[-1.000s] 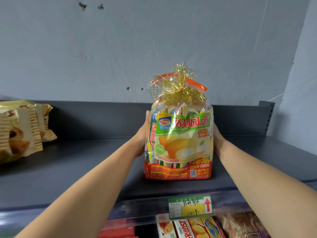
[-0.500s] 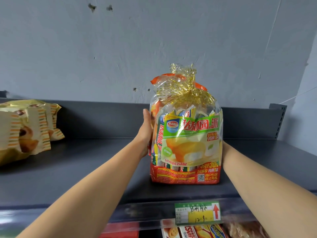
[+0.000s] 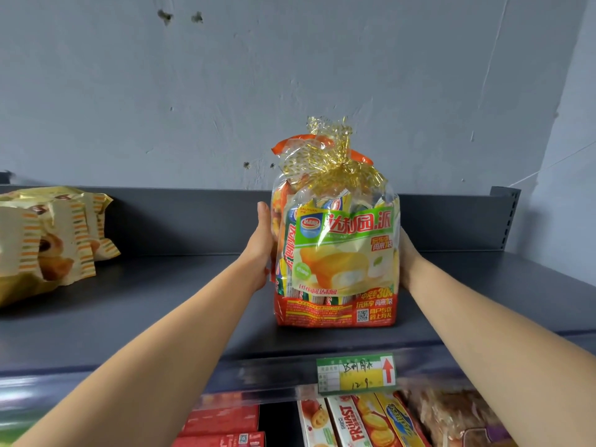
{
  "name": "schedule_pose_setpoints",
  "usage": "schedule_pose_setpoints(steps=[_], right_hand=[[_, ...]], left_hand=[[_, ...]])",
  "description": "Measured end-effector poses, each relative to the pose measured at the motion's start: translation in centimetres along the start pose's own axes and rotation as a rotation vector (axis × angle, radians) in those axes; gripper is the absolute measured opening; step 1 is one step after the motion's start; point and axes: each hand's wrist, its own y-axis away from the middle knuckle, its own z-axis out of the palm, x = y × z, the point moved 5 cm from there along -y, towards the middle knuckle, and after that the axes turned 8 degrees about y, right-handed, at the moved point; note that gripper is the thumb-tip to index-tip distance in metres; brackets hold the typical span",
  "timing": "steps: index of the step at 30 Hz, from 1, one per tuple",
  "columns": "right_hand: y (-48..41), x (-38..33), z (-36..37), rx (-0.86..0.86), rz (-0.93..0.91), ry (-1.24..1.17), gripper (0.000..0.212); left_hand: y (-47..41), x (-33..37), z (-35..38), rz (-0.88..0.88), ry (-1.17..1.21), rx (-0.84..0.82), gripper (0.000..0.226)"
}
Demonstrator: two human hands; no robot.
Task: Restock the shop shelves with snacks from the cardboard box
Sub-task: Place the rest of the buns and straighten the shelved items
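A tall clear bag of pie snacks [image 3: 338, 262], with a green and orange label and a gold tie at its top, stands upright on the dark grey top shelf [image 3: 161, 311]. My left hand [image 3: 261, 246] presses flat against the bag's left side. My right hand [image 3: 408, 262] holds the bag's right side, mostly hidden behind it. The cardboard box is out of view.
Gold striped pastry bags [image 3: 48, 240] lie at the shelf's left end. A green price tag [image 3: 356, 372] hangs on the shelf's front rail. Boxed biscuits [image 3: 351, 421] and red boxes [image 3: 222, 424] fill the shelf below. A grey wall [image 3: 290, 75] rises behind, and a shelf upright [image 3: 506, 217] stands at right.
The bag has stayed gripped between both hands, resting on the shelf. The camera view has shifted slightly, so the bag appears a little further right and lower.
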Motion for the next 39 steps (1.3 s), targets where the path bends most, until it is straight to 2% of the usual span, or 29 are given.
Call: schedule_pose_setpoints(steps=[3,6,8,12,16,22,30,39], right_hand=[[0.9,0.2,-0.3,-0.029,0.035,-0.011,0.063],[2.1,0.6,-1.2,0.017,0.098,-0.034,0.075],[3.0,0.9,-1.6,0.04,0.096,-0.03,0.076],[4.4,1.5,-0.9,0.06,0.109,-0.06,0.075],[5.2,1.3,0.4,0.068,0.077,-0.045,0.071],[5.1,0.8,1.7,0.036,0.052,-0.011,0.068],[4.5,1.2,2.0,0.021,0.065,0.009,0.068],[5.0,0.9,1.0,0.114,0.069,0.101,0.068]], left_hand=[[0.6,-0.4,0.2,-0.002,-0.005,-0.012,0.084],[1.8,-0.7,0.3,-0.029,-0.035,-0.031,0.087],[2.3,-1.0,0.1,-0.026,-0.068,-0.027,0.089],[4.6,-1.0,0.7,0.017,-0.082,-0.026,0.077],[5.2,-1.5,0.8,0.0,0.003,-0.055,0.084],[6.0,-1.3,0.9,0.038,0.027,-0.018,0.076],[5.9,-1.3,1.0,0.041,0.037,-0.002,0.075],[7.4,-0.5,1.0,0.113,-0.104,0.11,0.067]])
